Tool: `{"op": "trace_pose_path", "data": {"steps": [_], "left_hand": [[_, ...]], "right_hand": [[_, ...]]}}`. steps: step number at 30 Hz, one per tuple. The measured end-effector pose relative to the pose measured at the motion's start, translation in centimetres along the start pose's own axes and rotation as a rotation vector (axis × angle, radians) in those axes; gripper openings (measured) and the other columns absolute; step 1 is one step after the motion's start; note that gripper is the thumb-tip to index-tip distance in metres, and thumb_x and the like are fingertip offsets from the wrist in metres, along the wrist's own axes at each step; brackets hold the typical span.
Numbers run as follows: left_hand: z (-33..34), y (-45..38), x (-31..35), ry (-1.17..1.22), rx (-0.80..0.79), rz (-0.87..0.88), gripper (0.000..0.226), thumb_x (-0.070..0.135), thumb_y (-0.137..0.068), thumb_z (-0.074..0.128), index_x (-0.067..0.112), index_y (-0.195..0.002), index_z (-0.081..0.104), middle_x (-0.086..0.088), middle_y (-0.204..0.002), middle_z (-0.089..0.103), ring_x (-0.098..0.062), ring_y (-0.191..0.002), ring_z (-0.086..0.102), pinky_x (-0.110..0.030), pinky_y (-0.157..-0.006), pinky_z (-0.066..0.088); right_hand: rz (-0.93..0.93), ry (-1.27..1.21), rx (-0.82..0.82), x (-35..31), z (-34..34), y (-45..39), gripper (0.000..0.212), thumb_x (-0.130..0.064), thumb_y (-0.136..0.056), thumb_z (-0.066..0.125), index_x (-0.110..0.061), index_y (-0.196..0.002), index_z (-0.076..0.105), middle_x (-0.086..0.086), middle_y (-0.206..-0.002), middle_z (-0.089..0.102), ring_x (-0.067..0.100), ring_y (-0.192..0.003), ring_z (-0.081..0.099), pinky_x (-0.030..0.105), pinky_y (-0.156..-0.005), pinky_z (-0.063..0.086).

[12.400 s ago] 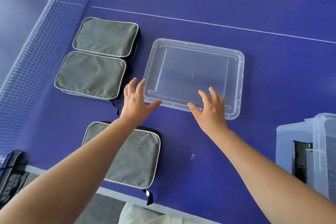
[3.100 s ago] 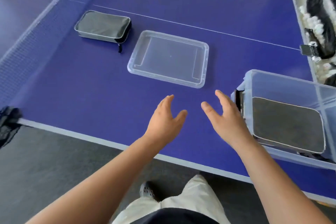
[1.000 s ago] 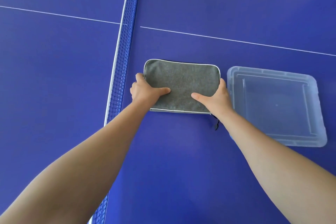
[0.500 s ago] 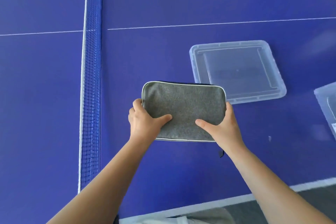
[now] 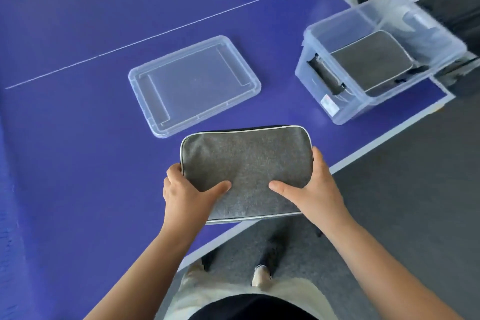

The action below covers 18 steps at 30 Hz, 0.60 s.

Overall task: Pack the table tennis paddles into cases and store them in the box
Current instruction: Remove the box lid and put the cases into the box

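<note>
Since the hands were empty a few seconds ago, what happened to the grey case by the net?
Both hands took hold of the grey case near the net, lifted it and carried it toward the table's near edge. Left hand and right hand grip its two ends, thumbs on top. The lid still lies flat on the table, and the clear box still holds a case.

You hold a case (image 5: 246,169) between your hands over the table (image 5: 78,163) edge. Beyond it lies the lid (image 5: 193,86). Right of the lid sits the box (image 5: 374,60), another case (image 5: 371,60) inside.
</note>
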<state>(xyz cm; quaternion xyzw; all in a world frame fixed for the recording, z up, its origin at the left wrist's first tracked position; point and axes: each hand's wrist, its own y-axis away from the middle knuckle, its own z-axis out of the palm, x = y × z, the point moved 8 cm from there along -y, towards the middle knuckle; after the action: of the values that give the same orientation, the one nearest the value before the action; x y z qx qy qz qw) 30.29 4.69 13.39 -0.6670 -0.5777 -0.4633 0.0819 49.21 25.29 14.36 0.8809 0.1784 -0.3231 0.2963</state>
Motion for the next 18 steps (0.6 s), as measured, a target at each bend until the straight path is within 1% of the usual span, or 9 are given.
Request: {"op": "trace_pose_path", "data": {"steps": [4, 7, 9, 12, 14, 18], "left_hand": [[7.0, 3.7, 4.1, -0.024, -0.049, 0.057, 0.099, 0.051, -0.061, 0.088, 0.019, -0.137, 0.032, 0.007, -0.120, 0.036, -0.021, -0.126, 0.040, -0.042, -0.102, 0.043], [11.1, 5.7, 6.9, -0.037, -0.097, 0.094, 0.100, 0.053, -0.061, 0.087, 0.019, -0.137, 0.032, 0.008, -0.122, 0.037, -0.020, -0.126, 0.040, -0.040, -0.101, 0.043], [13.3, 6.4, 8.8, -0.041, -0.127, 0.112, 0.099, 0.054, -0.060, 0.087, 0.020, -0.136, 0.033, 0.007, -0.123, 0.039, -0.020, -0.125, 0.041, -0.041, -0.100, 0.044], [15.9, 6.7, 11.8, -0.065, -0.159, 0.142, 0.098, 0.054, -0.060, 0.086, 0.021, -0.136, 0.033, 0.006, -0.124, 0.040, -0.019, -0.124, 0.041, -0.044, -0.101, 0.045], [17.4, 6.4, 13.8, -0.073, -0.174, 0.161, 0.097, 0.055, -0.060, 0.085, 0.022, -0.135, 0.033, 0.007, -0.125, 0.040, -0.019, -0.124, 0.041, -0.046, -0.101, 0.045], [20.1, 4.4, 17.8, -0.054, -0.196, 0.174, 0.091, 0.051, -0.063, 0.085, 0.023, -0.133, 0.034, 0.010, -0.119, 0.039, -0.018, -0.122, 0.043, -0.042, -0.098, 0.047]], "right_hand": [[0.025, -0.008, 0.058, 5.2, -7.5, 0.5, 0.125, -0.069, -0.054, 0.080, -0.035, -0.152, 0.011, -0.009, -0.151, 0.035, 0.016, -0.137, 0.038, 0.045, -0.108, 0.041], [0.051, -0.022, 0.101, 8.0, -12.4, 0.7, 0.120, -0.065, -0.056, 0.082, -0.036, -0.151, 0.015, -0.010, -0.146, 0.040, 0.016, -0.133, 0.041, 0.041, -0.105, 0.042], [0.071, -0.029, 0.120, 9.4, -15.2, 0.5, 0.119, -0.062, -0.058, 0.083, -0.035, -0.151, 0.013, -0.010, -0.146, 0.038, 0.016, -0.134, 0.039, 0.040, -0.106, 0.041], [0.098, -0.034, 0.132, 10.9, -18.3, -0.6, 0.122, -0.064, -0.057, 0.082, -0.036, -0.152, 0.011, -0.010, -0.149, 0.036, 0.016, -0.136, 0.037, 0.043, -0.108, 0.040], [0.114, -0.044, 0.140, 11.6, -20.1, -1.7, 0.122, -0.064, -0.058, 0.082, -0.036, -0.152, 0.011, -0.011, -0.149, 0.036, 0.015, -0.136, 0.038, 0.042, -0.107, 0.040], [0.110, -0.072, 0.155, 11.5, -23.5, -5.3, 0.117, -0.060, -0.059, 0.083, -0.038, -0.151, 0.014, -0.016, -0.142, 0.042, 0.010, -0.130, 0.043, 0.033, -0.099, 0.040]]}}
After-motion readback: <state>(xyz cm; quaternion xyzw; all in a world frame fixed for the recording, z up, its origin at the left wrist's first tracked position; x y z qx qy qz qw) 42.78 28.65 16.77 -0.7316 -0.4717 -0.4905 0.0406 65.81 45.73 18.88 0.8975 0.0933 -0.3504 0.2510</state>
